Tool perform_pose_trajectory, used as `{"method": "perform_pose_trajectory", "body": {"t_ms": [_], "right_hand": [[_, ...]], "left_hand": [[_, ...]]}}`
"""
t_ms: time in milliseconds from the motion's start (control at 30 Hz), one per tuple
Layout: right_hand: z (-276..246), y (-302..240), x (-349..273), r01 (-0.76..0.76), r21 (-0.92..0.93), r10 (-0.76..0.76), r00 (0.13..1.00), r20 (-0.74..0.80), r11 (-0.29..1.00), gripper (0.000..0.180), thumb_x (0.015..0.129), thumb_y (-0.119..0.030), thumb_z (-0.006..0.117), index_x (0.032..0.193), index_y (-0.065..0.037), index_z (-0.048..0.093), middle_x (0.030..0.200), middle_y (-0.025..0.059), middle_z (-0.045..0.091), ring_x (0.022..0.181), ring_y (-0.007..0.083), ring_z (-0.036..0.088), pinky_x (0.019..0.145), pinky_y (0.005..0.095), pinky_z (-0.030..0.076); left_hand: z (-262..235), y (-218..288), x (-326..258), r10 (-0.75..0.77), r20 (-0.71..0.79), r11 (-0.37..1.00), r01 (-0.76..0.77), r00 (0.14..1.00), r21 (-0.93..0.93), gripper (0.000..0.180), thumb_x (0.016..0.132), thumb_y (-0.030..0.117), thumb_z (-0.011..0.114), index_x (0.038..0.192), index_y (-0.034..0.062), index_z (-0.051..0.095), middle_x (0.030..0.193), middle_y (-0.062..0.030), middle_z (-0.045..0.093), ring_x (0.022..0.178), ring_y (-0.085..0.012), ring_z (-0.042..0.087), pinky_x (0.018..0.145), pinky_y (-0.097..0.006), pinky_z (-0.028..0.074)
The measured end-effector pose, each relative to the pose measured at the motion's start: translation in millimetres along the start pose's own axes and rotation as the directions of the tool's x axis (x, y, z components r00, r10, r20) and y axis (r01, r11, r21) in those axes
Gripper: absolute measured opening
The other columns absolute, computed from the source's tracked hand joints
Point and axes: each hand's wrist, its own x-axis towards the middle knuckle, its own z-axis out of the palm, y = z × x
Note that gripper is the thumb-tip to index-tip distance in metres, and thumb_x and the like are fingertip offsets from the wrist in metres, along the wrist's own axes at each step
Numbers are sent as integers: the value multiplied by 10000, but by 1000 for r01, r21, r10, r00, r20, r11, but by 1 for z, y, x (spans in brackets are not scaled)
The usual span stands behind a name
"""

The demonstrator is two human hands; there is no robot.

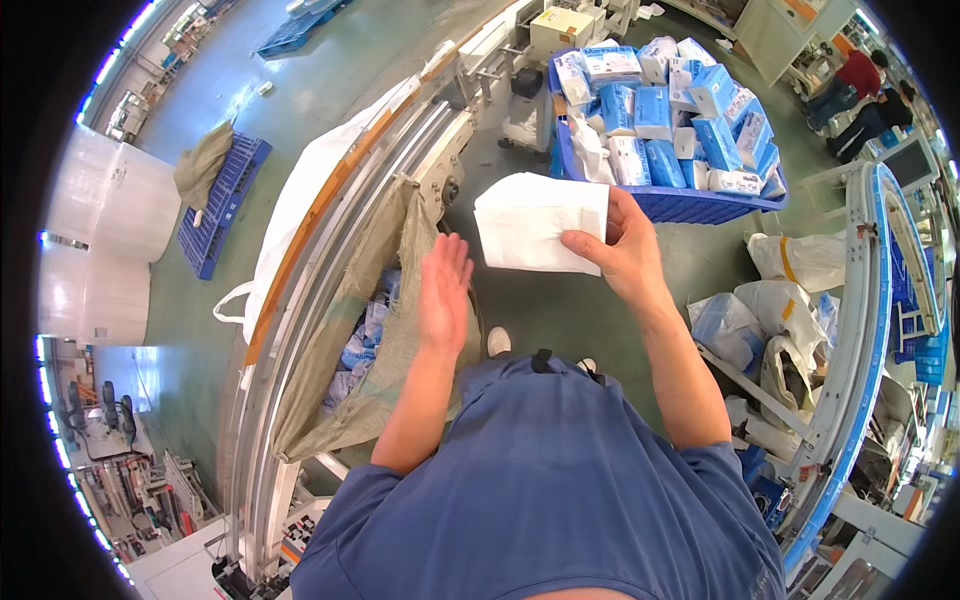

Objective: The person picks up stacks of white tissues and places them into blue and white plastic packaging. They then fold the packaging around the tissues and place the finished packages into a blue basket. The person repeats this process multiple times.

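Observation:
A stack of white tissues (530,222) is gripped at its right edge by my right hand (630,250), thumb on top and the other fingers behind it. To the left of the stack, my left hand (445,295) is held up flat with its fingers stretched out, apart from the tissues and holding nothing. Beyond the stack stands a blue crate (690,203) heaped with blue and white tissue packs (653,112). Below and left of my left hand, an open woven sack (385,340) contains crumpled blue and white wrappers (365,335).
A curved metal conveyor rail (330,240) runs along my left, and a blue-edged rail (868,330) curves along my right. White bags (785,310) lie beside the right rail. Two people (850,95) are at the far right. A blue pallet (225,205) is beyond the left rail.

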Motion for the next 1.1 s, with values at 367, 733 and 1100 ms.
{"method": "perform_pose_trajectory", "body": {"t_ms": [367, 733, 1100], "right_hand": [[52, 49, -37, 17, 360, 66, 974, -218, 933, 745, 760, -121, 795, 1327, 21, 333, 1236, 150, 535, 1156, 227, 538, 989, 356, 443], [0, 20, -28, 39, 235, -64, 993, 97, 971, 597, 947, -385, 565, 1362, 12, 403, 1215, 156, 561, 967, 207, 628, 867, 339, 495], [-31, -14, 18, -138, -385, 359, 721, 592, 912, 890, 795, -498, 713, 1407, 52, 373, 1212, 173, 588, 1129, 219, 547, 977, 323, 414]], "left_hand": [[61, -32, 4, -138, 194, 906, 203, 971, -372, 694, 917, 444, 587, 1446, 86, 316, 1399, -85, 457, 1297, -244, 438, 1079, -434, 359], [39, 0, 4, -168, 404, 766, 377, 899, -521, 690, 881, 441, 552, 1397, 13, 387, 1312, -167, 544, 1186, -314, 554, 1004, -453, 456], [49, 42, 29, -536, 562, 727, 7, 630, 686, 617, 767, 285, 777, 1232, -30, 523, 1116, -121, 639, 992, -192, 618, 853, -328, 485]]}}
